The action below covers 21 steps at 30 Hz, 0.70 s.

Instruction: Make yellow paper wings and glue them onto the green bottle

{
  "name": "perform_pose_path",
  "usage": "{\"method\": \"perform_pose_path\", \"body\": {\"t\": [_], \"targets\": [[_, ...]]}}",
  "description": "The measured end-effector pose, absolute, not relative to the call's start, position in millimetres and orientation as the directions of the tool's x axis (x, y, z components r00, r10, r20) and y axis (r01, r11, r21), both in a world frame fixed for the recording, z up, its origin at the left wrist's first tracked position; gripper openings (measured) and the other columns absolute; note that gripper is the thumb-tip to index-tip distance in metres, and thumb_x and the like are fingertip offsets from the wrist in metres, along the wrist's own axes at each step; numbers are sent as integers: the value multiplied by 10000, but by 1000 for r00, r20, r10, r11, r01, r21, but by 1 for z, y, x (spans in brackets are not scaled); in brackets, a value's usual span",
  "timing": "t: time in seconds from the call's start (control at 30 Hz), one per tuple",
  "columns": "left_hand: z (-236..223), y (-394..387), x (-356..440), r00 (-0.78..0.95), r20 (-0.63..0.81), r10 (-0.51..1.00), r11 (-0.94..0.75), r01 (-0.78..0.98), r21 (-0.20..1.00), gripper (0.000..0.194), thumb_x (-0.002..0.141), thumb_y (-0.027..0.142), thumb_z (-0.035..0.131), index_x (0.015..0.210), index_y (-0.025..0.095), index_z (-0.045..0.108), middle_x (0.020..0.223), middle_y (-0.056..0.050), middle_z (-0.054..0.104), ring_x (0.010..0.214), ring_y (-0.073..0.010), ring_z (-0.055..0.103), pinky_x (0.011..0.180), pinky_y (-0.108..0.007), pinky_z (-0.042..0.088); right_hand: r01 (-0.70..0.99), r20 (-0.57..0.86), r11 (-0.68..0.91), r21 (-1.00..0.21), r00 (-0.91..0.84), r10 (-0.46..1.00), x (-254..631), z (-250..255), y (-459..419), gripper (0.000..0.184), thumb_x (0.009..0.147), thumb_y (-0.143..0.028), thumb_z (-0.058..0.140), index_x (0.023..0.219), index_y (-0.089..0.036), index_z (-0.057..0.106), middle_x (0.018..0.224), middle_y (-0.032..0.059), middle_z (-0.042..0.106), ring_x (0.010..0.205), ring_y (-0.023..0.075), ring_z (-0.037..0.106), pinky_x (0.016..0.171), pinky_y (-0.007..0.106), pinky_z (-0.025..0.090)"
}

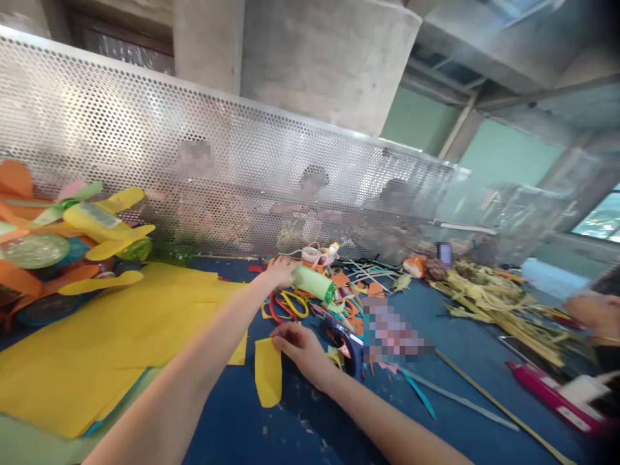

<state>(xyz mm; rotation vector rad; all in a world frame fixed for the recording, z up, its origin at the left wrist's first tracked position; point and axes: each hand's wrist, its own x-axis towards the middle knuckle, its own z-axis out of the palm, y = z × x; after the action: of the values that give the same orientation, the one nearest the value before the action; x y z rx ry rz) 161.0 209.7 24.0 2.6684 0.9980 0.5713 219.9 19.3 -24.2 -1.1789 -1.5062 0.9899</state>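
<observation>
My left hand (pixel 279 272) reaches forward and is closed around the near end of a small plastic bottle (pixel 312 283) wrapped in light green paper; its green end points right. Part of the grip is hidden behind my fingers. My right hand (pixel 304 351) pinches the upper edge of a yellow paper strip (pixel 268 373) with rounded lower corners, low over the blue table (pixel 227 420). Red scissor-like handles (pixel 279 309) and a yellow loop (pixel 296 304) lie between my hands. A dark blue tape roll (pixel 357 358) is beside my right wrist.
Yellow sheets (pixel 121 329) are stacked left, with bottle-and-paper propeller models (pixel 92 223) behind them. Paper scraps (pixel 356 323) lie beyond my right hand. Dried husks (pixel 489 297), a pink glue gun (pixel 552 395) and another person's hand (pixel 595 315) are right. A perforated metal screen (pixel 232 174) borders the back.
</observation>
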Motion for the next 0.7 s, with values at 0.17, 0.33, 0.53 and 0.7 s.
{"method": "perform_pose_path", "body": {"t": [0.17, 0.33, 0.53, 0.7], "targets": [[29, 209, 150, 654, 277, 704, -695, 556, 455, 622, 568, 266, 714, 1164, 262, 535, 1180, -108, 452, 1141, -354, 386, 959, -459, 276, 208, 188, 204, -957, -94, 978, 221, -23, 19, 191, 761, -371, 584, 822, -199, 641, 718, -3, 598, 638, 126, 533, 603, 229, 414], [52, 203, 93, 616, 277, 737, -617, 448, 647, 651, 709, 532, 548, 1253, 189, 445, 1104, -111, 528, 989, -272, 525, 883, -351, 388, 283, 236, 250, -926, -84, 968, 224, -21, 18, 188, 766, -361, 579, 830, -199, 649, 731, 1, 616, 659, 139, 552, 625, 241, 425], [74, 169, 26, 678, -19, 735, -79, 113, 990, 591, 787, 587, 385, 1093, 111, 555, 912, -123, 654, 711, -210, 606, 627, -288, 480, 235, 267, 273, -933, -55, 962, 222, -19, 15, 211, 810, -375, 523, 871, -197, 616, 784, 15, 604, 711, 154, 562, 652, 252, 437], [69, 131, 6, 725, -226, 650, 265, 62, 962, 604, 762, 622, 411, 1009, 105, 601, 887, -131, 673, 604, -174, 586, 516, -251, 456, 235, 269, 275, -932, -58, 961, 221, -22, 18, 218, 785, -388, 551, 860, -192, 613, 801, 23, 611, 737, 173, 574, 687, 284, 452]]}}
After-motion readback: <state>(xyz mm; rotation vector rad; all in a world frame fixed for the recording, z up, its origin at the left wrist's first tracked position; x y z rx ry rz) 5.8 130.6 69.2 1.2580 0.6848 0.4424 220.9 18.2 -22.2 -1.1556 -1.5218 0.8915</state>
